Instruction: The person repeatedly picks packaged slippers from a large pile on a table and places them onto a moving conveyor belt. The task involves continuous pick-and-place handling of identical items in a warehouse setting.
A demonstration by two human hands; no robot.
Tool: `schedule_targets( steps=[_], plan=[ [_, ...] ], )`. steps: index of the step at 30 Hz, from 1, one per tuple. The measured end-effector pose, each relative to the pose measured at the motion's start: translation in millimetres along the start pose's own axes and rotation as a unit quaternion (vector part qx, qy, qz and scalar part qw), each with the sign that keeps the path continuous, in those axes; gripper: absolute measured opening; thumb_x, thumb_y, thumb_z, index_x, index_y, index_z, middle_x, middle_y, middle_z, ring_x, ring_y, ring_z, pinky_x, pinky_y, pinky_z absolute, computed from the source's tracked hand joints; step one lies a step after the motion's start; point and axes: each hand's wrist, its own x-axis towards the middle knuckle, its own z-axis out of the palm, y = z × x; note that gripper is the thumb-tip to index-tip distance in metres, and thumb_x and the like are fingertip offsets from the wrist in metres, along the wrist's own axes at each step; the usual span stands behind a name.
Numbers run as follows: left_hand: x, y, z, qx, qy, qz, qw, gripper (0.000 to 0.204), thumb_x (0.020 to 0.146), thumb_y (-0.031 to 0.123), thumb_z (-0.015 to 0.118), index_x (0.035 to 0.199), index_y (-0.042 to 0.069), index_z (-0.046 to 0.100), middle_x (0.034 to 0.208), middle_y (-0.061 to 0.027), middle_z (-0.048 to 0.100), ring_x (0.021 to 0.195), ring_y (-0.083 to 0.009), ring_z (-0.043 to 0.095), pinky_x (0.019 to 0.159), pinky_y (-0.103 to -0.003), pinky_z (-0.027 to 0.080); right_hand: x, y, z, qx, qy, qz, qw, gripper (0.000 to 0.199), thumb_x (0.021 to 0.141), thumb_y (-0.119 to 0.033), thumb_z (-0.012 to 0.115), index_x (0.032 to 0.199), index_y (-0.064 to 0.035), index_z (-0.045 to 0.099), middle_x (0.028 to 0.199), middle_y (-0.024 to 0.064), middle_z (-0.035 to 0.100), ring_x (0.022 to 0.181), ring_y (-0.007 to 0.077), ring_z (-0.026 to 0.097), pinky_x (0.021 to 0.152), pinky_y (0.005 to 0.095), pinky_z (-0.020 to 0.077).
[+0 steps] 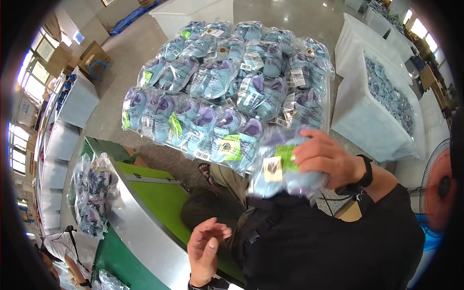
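Observation:
My right hand [321, 157] is closed around a clear plastic bag of light-blue and purple shoes [292, 181], held up near my chest. Green and cream labels show on that bag. Lower down, my left hand [205, 249] hovers by my lap, palm turned up, fingers apart and slightly curled, with nothing in it. Just beyond the held bag stands a white bin [330, 108] heaped with rows of similar bagged shoes [212, 79]. Its nearest row almost meets the bag in my hand.
A green conveyor belt [118, 258] with a metal edge [140, 227] runs at the left, carrying dark bagged shoes [92, 193]. Another person's arm [75, 270] shows at lower left. White bins [374, 118] stand at the right, near a red fan [440, 186].

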Motion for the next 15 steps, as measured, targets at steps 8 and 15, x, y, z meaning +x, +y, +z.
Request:
schedule_targets(
  steps=[8,15],
  plan=[
    [-10,-7,-40,0.082,0.110,-0.005,0.991,0.037,0.100,0.018,0.058,0.130,-0.003,0.054,0.113,-0.0131,0.065,0.100,-0.0236,0.066,0.091,-0.039,0.054,-99,54,55,-0.097,-0.073,0.048,0.991,0.054,0.067,-0.005,0.081,0.115,-0.0115,0.058,0.129,0.0106,0.057,0.130,0.0306,0.052,0.113,0.0563,0.0361],
    [-9,-12,-48,0.072,0.139,-0.016,0.988,0.032,0.100,0.015,0.055,0.128,-0.002,0.055,0.110,-0.0123,0.066,0.098,-0.0234,0.066,0.090,-0.039,0.054,-96,61,56,-0.007,-0.108,0.116,0.987,0.044,0.076,-0.022,0.081,0.110,-0.0102,0.057,0.127,0.0120,0.056,0.123,0.0320,0.053,0.104,0.0493,0.0422]
  ],
)
